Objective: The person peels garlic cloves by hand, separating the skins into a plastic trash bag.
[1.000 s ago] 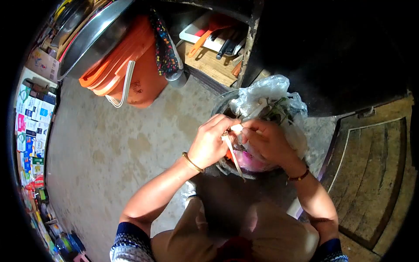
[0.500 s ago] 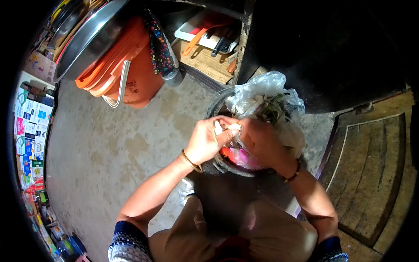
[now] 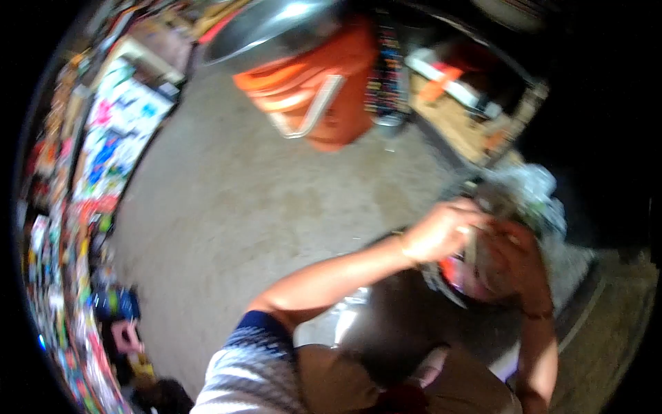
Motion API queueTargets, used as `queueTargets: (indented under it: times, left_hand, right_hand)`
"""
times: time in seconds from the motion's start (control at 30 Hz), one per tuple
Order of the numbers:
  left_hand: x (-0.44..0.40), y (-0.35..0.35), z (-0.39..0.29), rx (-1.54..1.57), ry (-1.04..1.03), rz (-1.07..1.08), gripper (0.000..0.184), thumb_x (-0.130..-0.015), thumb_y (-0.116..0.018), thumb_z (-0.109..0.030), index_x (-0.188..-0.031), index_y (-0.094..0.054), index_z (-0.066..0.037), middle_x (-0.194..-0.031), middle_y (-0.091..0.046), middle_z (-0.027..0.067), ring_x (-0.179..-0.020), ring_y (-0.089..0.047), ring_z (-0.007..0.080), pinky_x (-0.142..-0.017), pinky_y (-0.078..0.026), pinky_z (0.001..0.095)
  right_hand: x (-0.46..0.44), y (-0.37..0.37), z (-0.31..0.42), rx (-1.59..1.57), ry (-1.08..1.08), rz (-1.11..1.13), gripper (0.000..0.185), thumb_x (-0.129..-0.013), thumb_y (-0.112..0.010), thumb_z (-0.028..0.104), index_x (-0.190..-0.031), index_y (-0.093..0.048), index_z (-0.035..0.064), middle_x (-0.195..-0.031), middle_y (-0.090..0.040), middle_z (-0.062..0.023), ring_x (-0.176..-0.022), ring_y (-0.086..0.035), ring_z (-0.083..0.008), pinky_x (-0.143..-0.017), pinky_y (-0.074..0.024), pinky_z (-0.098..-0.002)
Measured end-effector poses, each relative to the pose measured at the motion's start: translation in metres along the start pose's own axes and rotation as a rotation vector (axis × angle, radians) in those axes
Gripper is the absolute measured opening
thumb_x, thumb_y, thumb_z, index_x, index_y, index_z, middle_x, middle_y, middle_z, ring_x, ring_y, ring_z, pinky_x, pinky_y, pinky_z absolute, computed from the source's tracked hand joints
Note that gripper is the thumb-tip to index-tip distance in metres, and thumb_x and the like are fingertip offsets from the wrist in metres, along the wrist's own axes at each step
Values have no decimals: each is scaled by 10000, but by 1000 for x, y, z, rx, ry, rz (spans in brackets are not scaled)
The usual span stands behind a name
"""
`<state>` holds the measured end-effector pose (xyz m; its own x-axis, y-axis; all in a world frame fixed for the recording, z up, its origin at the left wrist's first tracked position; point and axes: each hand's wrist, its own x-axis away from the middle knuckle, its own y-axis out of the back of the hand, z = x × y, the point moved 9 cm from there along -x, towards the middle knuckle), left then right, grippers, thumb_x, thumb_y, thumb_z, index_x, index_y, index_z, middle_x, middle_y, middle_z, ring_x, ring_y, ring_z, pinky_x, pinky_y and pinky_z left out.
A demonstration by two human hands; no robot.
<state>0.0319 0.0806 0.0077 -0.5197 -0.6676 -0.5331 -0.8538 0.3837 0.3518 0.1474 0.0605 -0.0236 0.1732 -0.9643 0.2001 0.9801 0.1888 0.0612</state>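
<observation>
The view is smeared by motion. My left hand (image 3: 445, 231) is closed in a pinch over the round bin (image 3: 436, 281), with something pale at its fingertips that is too blurred to name. Close beside it, nearly touching, my right hand (image 3: 516, 257) is bent inward, its fingers smeared. A pale strip (image 3: 472, 247) shows between the hands. Behind them, a clear plastic bag (image 3: 534, 185) hangs over the bin's far side. Red and pink material (image 3: 452, 270) lies inside, below my fingers.
An orange bucket (image 3: 338, 117) stands ahead, with a metal basin (image 3: 276, 31) on top. A low shelf (image 3: 448, 124) at the upper right holds a white tray (image 3: 441, 76). Colourful packages (image 3: 121, 152) line the left side. A wooden panel (image 3: 610, 324) is at the lower right.
The view has swung left, so the bucket, bin and both hands appear farther right. My hands remain close together over the bin. The picture has become blurred.
</observation>
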Motion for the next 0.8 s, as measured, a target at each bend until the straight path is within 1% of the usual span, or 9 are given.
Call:
queueTargets:
  times: [0.03,0.07,0.17,0.23,0.3,0.4,0.63,0.73,0.8]
  left_hand:
    - [-3,-2,-2,-54,-20,17,291,-647,-466,43,-913,-580,15,-791,-546,178,-762,-560,337,-697,-471,385]
    - [-8,-3,-7,51,-11,55,334,-596,-456,73,-897,-590,12,-779,-531,190,-770,-545,363,-694,-457,409]
    - [-4,-4,-1,61,0,-44,262,-648,-590,38,-906,-611,-8,-777,-546,170,-764,-547,347,-689,-449,395]
    - [-2,0,-2,61,-4,-65,247,-660,-613,20,-905,-613,-11,-787,-555,166,-764,-550,340,-688,-450,388]
    - [1,4,-2,111,-39,-121,220,-677,-613,15,-895,-616,-17,-833,-581,159,-785,-564,318,-703,-460,371]
    - [3,-8,15,97,200,9,181,-743,-588,-26,-921,-615,-9,-867,-597,145,-806,-582,264,-711,-471,331]
    - [-4,-9,13,214,377,10,249,-831,-555,-119,-1067,-595,-52,-912,-565,62,-843,-532,151,-734,-465,265]
    - [-8,-5,1,133,257,-20,229,-849,-552,-103,-1057,-564,-6,-852,-559,53,-748,-523,107,-665,-432,230]
    - [16,-21,31,772,731,-90,243,-885,-515,-146,-1079,-533,-1,-863,-563,45,-722,-517,84,-615,-424,206]
  right_hand:
    - [-3,9,-2,137,103,-29,169,-834,-584,196,-864,-608,31,-667,-528,19,-575,-454,-60,-488,-359,-198]
    - [3,13,-10,16,-155,-7,171,-831,-591,200,-858,-610,32,-657,-524,16,-567,-452,-61,-483,-353,-203]
    - [5,19,-23,90,-216,-39,187,-835,-584,211,-857,-612,27,-638,-514,11,-556,-442,-72,-491,-357,-227]
    - [0,17,-14,198,-72,-37,180,-831,-572,195,-856,-609,20,-660,-532,-10,-584,-467,-90,-531,-387,-245]
    - [3,8,3,271,-2,-120,174,-829,-562,179,-866,-611,17,-688,-552,-25,-614,-488,-99,-555,-402,-249]
    - [4,9,16,362,105,-165,183,-810,-551,145,-912,-613,6,-790,-605,-71,-713,-545,-129,-634,-444,-268]
    - [3,18,5,256,111,-226,160,-798,-533,143,-860,-614,20,-751,-630,-64,-669,-574,-120,-626,-471,-273]
    - [4,13,21,401,226,-257,142,-796,-544,154,-810,-605,26,-731,-630,-71,-645,-575,-106,-608,-472,-270]
    - [4,9,17,199,119,-171,130,-784,-555,155,-784,-601,33,-687,-620,-85,-616,-573,-108,-595,-471,-277]
